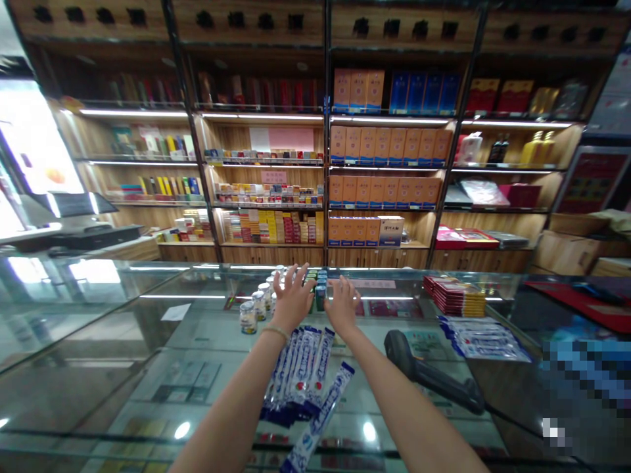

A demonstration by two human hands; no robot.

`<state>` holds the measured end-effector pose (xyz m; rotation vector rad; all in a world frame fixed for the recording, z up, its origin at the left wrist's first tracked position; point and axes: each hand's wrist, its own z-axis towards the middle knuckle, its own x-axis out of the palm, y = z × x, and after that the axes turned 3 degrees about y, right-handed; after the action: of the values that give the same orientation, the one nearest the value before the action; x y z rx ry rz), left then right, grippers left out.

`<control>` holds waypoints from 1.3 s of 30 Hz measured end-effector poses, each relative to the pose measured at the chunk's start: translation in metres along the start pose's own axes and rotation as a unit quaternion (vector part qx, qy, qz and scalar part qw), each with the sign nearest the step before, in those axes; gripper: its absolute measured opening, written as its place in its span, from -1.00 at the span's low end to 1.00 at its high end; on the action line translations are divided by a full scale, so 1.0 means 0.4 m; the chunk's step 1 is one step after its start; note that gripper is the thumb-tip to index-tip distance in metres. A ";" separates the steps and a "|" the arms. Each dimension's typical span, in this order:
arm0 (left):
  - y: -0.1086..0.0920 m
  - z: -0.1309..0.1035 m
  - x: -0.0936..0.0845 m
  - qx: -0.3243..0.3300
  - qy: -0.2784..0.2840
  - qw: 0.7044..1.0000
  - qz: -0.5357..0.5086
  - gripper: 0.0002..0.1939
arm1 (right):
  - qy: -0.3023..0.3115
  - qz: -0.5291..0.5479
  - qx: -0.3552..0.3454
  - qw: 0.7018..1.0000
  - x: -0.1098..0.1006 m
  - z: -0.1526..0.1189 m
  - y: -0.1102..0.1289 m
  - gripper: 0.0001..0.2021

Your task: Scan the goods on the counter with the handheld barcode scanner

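Note:
My left hand (292, 299) reaches forward over the glass counter, its fingers spread among small round containers. White-labelled jars (248, 318) stand in a row just to its left, and some are partly hidden behind it. Between my hands are small dark green and blue containers (321, 289); whether my fingertips touch them I cannot tell. Close to their right side is my right hand (342, 303), fingers apart and slightly curved. Below my wrists, several long blue-and-white sachets (302, 371) lie fanned out. One single sachet (320, 420) lies slanted in front of them.
A black handheld scanner (428, 371) with a cable lies right of my forearm. Farther right are stacked red and gold packets (448, 295) and more blue-and-white sachets (483, 338). A paper slip (176, 312) lies at left. Beyond the counter stand shelves of boxes (389, 146).

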<state>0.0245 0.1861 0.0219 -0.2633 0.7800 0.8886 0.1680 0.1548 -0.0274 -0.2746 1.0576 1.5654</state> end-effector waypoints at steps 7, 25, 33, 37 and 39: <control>0.000 -0.005 0.005 0.002 0.010 1.000 0.002 -0.70 | 0.008 -0.005 -0.006 1.000 0.011 -0.011 -0.012 -0.53; -0.004 -0.010 0.012 0.012 0.021 1.000 -0.002 -0.76 | 0.031 -0.033 -0.025 0.999 0.029 0.003 -0.015 -0.54; -0.003 -0.013 0.022 0.011 0.023 1.000 0.006 -0.73 | 0.026 -0.036 -0.022 0.999 0.027 0.000 -0.011 -0.53; -0.004 -0.013 0.025 0.012 0.028 1.000 -0.002 -0.71 | 0.030 -0.033 -0.019 0.999 0.024 0.001 -0.009 -0.53; -0.004 -0.013 0.027 0.011 0.030 0.999 -0.006 -0.70 | 0.033 -0.035 -0.018 0.999 0.024 0.002 -0.009 -0.53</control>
<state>0.0274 0.1887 0.0104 -0.2758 0.8418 0.8643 0.1686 0.1614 -0.0352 -0.3856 1.0608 1.5228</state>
